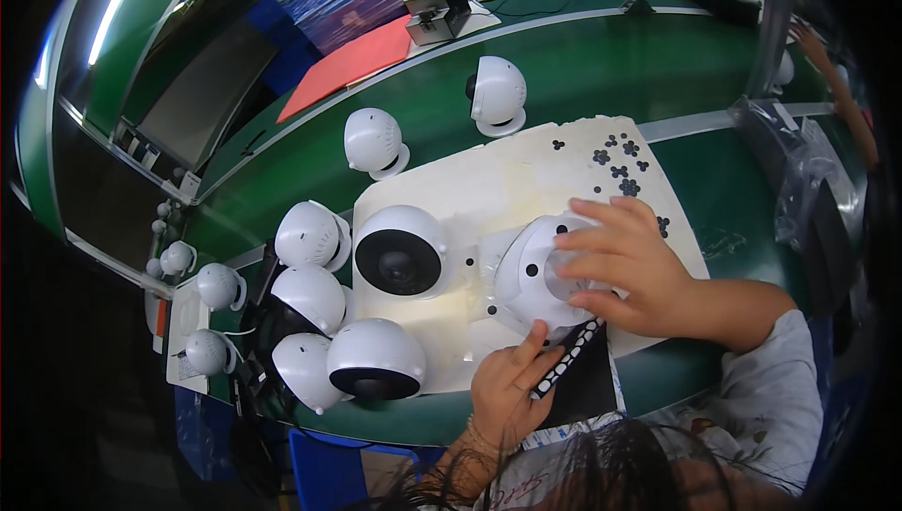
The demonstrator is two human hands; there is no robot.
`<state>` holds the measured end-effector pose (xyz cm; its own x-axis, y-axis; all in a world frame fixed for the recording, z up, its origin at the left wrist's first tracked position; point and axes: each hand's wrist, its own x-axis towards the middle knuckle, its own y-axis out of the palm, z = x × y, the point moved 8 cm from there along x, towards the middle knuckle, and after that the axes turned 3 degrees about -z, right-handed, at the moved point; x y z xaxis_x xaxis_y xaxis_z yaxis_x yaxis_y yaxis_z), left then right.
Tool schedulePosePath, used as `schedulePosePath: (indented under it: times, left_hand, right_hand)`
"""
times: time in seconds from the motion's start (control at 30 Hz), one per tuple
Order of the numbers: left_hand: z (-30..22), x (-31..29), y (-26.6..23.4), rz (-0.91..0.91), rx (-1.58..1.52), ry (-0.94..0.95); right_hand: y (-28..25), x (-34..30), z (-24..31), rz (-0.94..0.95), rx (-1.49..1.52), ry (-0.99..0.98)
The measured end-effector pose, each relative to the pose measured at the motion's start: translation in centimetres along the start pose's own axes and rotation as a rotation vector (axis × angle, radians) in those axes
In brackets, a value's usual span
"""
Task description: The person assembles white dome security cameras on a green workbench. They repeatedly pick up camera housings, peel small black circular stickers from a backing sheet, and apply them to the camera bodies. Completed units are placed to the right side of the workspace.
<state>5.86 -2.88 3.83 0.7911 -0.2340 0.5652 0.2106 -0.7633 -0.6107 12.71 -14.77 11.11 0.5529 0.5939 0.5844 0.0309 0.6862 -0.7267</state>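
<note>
A white rounded camera body [528, 278] lies on the cream board with its underside up, and several black round pads show on it. My right hand [629, 262] reaches over its right side, fingers spread and slightly bent; whether the fingertips touch it is hard to see. My left hand [507, 389] is at the body's near edge, closed on a narrow black strip with white oval spots [567, 361]. Its index finger points up toward the body. Left of these, a white camera with a black front [399, 253] rests on the board, and another similar camera [376, 361] sits nearer to me.
Several white cameras stand at the left, including one on a round foot [308, 234]. Two more cameras [498, 93] stand beyond the board [507, 168]. Black pad clusters [618, 173] lie at its far right. Clear plastic bags [799, 163] hang right. Another person's arm [832, 79] shows far right.
</note>
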Motion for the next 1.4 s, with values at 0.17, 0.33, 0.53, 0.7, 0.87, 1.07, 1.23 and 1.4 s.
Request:
schedulePosePath:
  times: [0.17, 0.33, 0.53, 0.7, 0.87, 1.07, 1.23, 1.4]
  left_hand:
    - [0.3, -0.2, 0.3, -0.045, -0.039, -0.012]
    - [-0.1, 0.1, 0.1, -0.087, -0.067, -0.001]
    - [0.1, 0.1, 0.0, -0.091, -0.104, -0.049]
    - [0.6, -0.2, 0.3, -0.118, -0.165, -0.116]
    - [0.8, -0.3, 0.3, -0.147, -0.187, -0.133]
    - [0.9, -0.3, 0.5, -0.117, -0.22, -0.187]
    - [0.5, -0.3, 0.5, -0.096, -0.211, -0.142]
    - [0.9, -0.5, 0.5, -0.164, -0.233, -0.177]
  right_hand:
    - [0.9, -2.5, -1.7, -0.055, 0.311, 0.092]
    - [1.9, -2.8, -2.1, -0.008, 0.372, 0.135]
    - [2.2, -2.8, -2.1, 0.005, 0.361, 0.131]
    - [1.7, -3.5, -1.8, -0.044, 0.15, 0.005]
    - [1.0, -5.2, -0.2, -0.133, -0.279, -0.186]
    - [0.5, -4.5, 0.1, -0.153, 0.017, -0.114]
    - [1.0, -5.2, 1.3, -0.196, 0.024, -0.297]
    - [1.1, -4.8, 0.4, -0.15, 0.16, -0.116]
